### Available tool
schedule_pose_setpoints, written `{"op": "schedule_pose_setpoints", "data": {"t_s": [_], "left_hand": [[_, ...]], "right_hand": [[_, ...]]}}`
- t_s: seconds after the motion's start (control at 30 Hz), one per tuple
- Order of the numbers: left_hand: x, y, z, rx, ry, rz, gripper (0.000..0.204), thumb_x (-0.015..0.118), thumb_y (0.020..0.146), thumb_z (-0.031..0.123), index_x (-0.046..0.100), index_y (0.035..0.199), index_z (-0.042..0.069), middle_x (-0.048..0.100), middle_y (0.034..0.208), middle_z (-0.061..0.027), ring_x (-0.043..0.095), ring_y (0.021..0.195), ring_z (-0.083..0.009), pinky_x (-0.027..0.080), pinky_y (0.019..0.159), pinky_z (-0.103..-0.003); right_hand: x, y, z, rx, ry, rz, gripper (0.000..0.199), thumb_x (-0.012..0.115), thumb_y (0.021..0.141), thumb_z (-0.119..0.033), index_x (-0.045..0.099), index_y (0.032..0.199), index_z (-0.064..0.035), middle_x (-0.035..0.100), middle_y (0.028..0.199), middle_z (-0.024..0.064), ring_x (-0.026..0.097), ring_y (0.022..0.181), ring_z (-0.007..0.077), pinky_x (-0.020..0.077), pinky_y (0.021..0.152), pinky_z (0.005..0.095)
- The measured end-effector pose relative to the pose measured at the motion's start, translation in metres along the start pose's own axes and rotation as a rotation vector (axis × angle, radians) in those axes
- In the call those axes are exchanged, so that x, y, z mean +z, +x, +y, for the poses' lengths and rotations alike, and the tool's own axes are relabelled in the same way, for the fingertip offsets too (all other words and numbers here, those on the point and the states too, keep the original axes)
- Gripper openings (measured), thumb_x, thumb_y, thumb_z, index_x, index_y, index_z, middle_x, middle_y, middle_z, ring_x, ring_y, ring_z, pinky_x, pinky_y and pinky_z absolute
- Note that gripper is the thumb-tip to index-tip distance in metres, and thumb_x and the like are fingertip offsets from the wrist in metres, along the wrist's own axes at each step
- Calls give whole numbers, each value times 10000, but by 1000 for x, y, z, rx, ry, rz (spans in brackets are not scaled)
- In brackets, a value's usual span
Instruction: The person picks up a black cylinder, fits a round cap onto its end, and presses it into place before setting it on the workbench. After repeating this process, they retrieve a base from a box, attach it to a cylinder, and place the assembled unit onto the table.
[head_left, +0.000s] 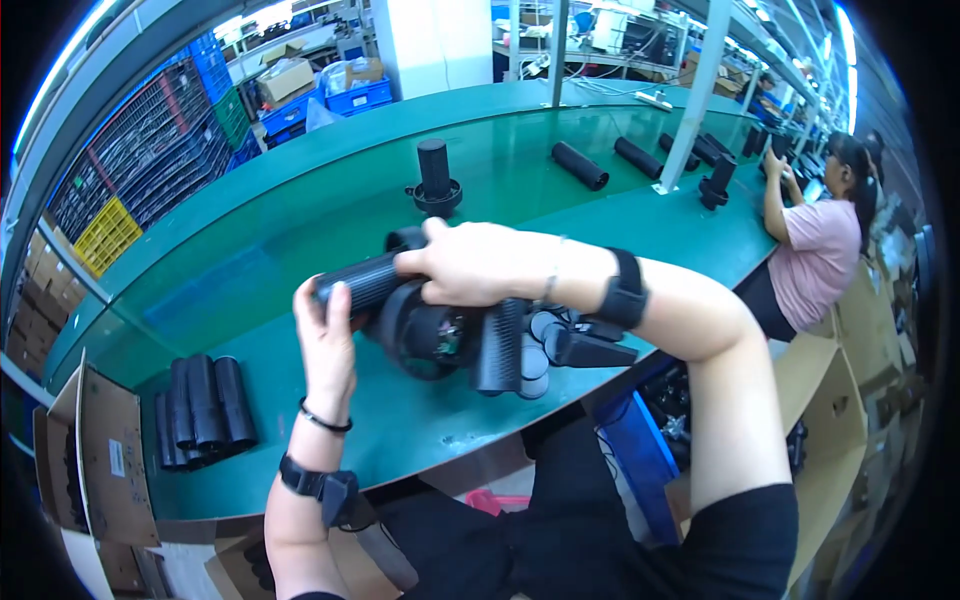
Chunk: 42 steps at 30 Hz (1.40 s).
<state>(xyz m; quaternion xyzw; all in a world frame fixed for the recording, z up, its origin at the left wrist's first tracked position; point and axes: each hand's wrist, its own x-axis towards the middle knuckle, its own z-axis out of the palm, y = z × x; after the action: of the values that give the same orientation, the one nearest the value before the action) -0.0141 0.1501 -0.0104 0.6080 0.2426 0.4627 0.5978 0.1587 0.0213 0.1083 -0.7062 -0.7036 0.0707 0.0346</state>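
the long green workbench (300,230) curves across the view, its near edge running in front of the person. a co-worker in a pink top (815,255) sits at the bench's far right edge. near the left end of the near edge lies a bundle of black ribbed tubes (203,410). at mid-bench an upright black tube on a round base (435,180) stands alone. above the near edge, the person holds a black assembly (425,325), a ribbed tube joined to a round housing. the right hand (470,262) reaches across from the right, wrist bent, fingers clenched over the tube's top. the left hand (325,335) rises from below, forearm upright, fingers wrapped round the tube's left end.
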Motion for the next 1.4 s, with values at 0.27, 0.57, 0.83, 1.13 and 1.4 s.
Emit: {"op": "schedule_pose_setpoints", "data": {"t_s": [0.27, 0.57, 0.83, 1.13, 1.4], "left_hand": [[-78, -9, 8, 126, 14, 239, 467, 563, 1017, 319, 389, 1344, 36, 510, 1238, -115, 541, 1109, -193, 530, 889, -359], [-126, 40, 13, 208, -60, 536, 568, 615, 976, 392, 377, 1321, 9, 521, 1224, -148, 588, 1089, -249, 568, 842, -364], [-124, 167, -28, 349, 848, 341, 634, 776, 827, 401, 543, 1293, 39, 640, 1178, -177, 646, 1061, -280, 537, 851, -366], [-90, 243, -71, 254, 1215, 214, 649, 701, 849, 477, 544, 1344, 88, 646, 1187, -233, 607, 1115, -400, 490, 940, -466], [-111, 226, -63, 235, 834, 146, 692, 452, 980, 592, 354, 1494, 138, 535, 1231, -173, 549, 1094, -318, 490, 867, -459]], "right_hand": [[23, 44, -57, -150, 120, 141, 607, 591, 832, -148, 384, 1403, -157, 533, 1094, 327, 654, 851, 474, 549, 794, 496], [57, 71, -52, -278, 12, 257, 411, 595, 814, -162, 545, 1222, -158, 510, 1039, 251, 641, 697, 421, 556, 668, 482], [54, 29, -10, -195, -93, 249, 279, 620, 795, -143, 620, 1074, -131, 507, 943, 173, 615, 653, 357, 533, 617, 449], [44, -9, 28, -76, 20, 286, 211, 595, 820, -147, 619, 1020, -84, 505, 965, 208, 634, 659, 350, 528, 607, 461], [46, -15, 38, -100, 103, 363, 213, 577, 827, -122, 593, 1039, -96, 477, 965, 204, 608, 683, 380, 498, 648, 490]]}}
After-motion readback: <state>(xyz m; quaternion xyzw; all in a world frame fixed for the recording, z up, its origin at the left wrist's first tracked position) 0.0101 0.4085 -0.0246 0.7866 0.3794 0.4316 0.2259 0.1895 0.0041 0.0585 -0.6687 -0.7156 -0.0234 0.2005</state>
